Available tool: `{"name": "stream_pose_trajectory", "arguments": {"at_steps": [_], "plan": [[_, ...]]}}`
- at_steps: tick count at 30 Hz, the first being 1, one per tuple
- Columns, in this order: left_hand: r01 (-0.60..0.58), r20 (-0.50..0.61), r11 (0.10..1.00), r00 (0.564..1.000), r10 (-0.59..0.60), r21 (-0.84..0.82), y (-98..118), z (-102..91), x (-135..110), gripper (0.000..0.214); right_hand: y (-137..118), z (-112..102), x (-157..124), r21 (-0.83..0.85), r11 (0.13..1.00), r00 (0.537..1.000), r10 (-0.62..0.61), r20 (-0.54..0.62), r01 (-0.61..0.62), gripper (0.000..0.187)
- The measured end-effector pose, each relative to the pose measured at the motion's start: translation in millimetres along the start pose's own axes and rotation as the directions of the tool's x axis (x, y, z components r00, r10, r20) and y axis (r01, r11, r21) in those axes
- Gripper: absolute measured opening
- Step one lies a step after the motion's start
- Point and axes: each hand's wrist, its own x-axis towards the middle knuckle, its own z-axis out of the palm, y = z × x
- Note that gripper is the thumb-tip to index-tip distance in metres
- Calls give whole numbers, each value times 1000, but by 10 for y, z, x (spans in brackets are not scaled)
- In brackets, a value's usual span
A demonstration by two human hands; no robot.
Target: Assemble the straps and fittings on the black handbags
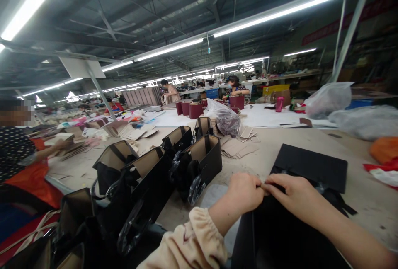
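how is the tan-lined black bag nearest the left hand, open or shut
Open: the black bag gapes at the top, baring its tan lining.

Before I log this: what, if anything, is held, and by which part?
The left hand and right hand appear to pinch the near black piece at its far edge.

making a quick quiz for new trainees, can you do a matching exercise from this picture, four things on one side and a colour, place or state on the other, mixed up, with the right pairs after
Things:
1. left hand
2. right hand
3. standing black bags
4. bottle

Descriptions:
A. open-topped, tan inside
B. pink, standing farther off than both hands
C. has a bare forearm in view
D. comes out of a cream sleeve

Right pairs: 1-D, 2-C, 3-A, 4-B
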Motion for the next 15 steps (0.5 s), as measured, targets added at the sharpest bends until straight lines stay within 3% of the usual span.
{"name": "stream_pose_trajectory", "arguments": {"at_steps": [7,15], "plan": [[-21,17,999,1000,22,-37,-3,-55,-20,35,69,55,-60,12,999,996,-36,-77,37,23],[-25,-8,1000,1000,25,-6,4,16,-17,34,96,95,-98,56,998,988,-16,-154,25,16]]}}
